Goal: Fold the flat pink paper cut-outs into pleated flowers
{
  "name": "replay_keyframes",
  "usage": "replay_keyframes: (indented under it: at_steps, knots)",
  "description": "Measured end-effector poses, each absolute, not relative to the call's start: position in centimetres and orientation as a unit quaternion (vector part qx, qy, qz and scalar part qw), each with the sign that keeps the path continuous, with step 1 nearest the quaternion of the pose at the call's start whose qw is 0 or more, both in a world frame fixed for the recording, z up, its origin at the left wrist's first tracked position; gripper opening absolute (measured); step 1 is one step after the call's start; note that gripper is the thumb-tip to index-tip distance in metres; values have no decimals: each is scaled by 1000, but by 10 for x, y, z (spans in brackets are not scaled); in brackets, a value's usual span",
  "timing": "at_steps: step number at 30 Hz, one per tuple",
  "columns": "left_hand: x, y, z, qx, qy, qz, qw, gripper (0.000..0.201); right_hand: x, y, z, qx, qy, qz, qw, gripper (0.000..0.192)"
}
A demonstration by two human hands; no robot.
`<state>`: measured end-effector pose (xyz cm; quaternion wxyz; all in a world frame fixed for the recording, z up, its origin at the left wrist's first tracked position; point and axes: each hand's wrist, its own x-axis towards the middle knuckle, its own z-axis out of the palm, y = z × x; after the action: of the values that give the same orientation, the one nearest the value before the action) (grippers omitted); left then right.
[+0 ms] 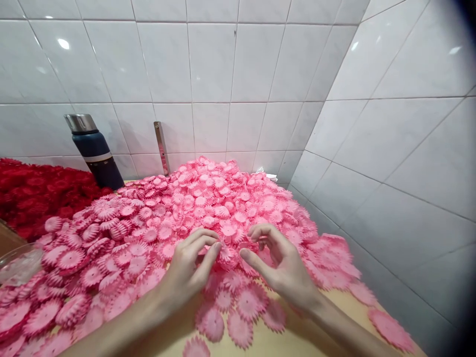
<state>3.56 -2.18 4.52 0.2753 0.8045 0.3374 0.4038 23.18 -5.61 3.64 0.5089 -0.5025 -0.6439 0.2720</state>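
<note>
No readable writing anywhere, not even on the dark bottle (95,151) with its steel cap, standing at the tiled wall (208,74) behind the red flower pile (33,191). Left hand (189,270) rests on the pink flower pile (208,208) covering the table (267,344), fingers curled, tips pinching one pink flower (226,254). Right hand (278,265) just beside, fingers half open, loosely curled, thumb out towards that flower; contact unclear.

The scene is bright and evenly lit from overhead, with small glare spots on the glossy white wall tiles (208,64) and only soft shadows under the hands. Straight tile lines bow toward the edges, a dark vignette cuts the right corners, and the nearest pink scalloped paper discs (223,208) look slightly soft.
</note>
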Motion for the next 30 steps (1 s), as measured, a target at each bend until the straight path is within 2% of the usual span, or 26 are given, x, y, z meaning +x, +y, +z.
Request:
replay_keyframes:
  at_steps: [3,8,14,20,24,30]
  knots:
    - [38,-26,43,818,320,391,275,15,228,-59,35,-456,-694,279,483,10]
    - [39,-31,44,848,284,370,251,17,222,-63,32,-452,-708,290,457,5]
    - [34,-33,47,873,251,338,248,19,225,-62,33,-466,-685,349,439,10]
    - [30,-22,35,889,222,366,164,17,227,-61,32,-462,-622,416,476,12]
    - [29,-22,30,894,187,394,105,12,228,-59,28,-509,-607,374,482,11]
    - [32,-25,31,884,189,422,67,5,228,-57,27,-534,-664,218,475,10]
